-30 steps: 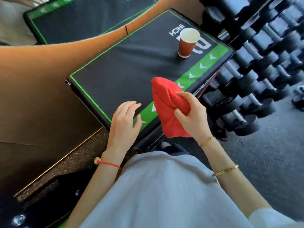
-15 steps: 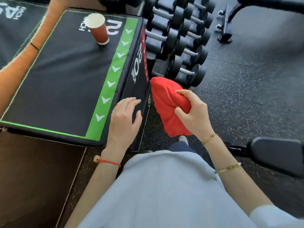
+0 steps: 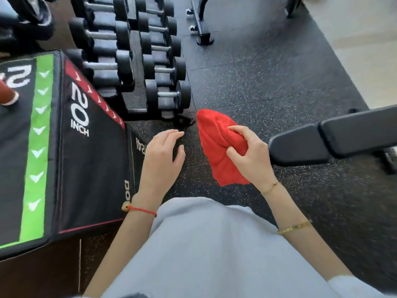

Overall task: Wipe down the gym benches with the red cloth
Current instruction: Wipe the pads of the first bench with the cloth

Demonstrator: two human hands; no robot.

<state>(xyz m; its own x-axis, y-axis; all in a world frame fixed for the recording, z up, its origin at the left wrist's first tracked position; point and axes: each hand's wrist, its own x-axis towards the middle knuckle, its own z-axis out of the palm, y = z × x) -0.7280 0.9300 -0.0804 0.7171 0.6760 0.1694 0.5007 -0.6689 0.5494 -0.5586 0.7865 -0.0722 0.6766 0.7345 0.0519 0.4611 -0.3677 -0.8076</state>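
Note:
My right hand [image 3: 251,155] grips a bunched red cloth [image 3: 217,145], held in the air above the dark speckled floor. The cloth hangs loosely below my fingers. My left hand [image 3: 162,160] hovers beside it with relaxed fingers and holds nothing. A black padded gym bench [image 3: 335,136] reaches in from the right edge, its near end just right of my right hand and not touching the cloth. Another bench frame [image 3: 202,24] stands at the far top.
A black and green plyo box [image 3: 90,151] marked 20 INCH fills the left side, with a brown paper cup [image 3: 6,94] on top at the left edge. A rack of black dumbbells [image 3: 150,61] stands behind it. Speckled rubber floor [image 3: 268,72] lies ahead.
The view has swung right, away from the plyo box top and toward the floor and the bench at the right. Both hands keep their pose, the cloth still in my right hand.

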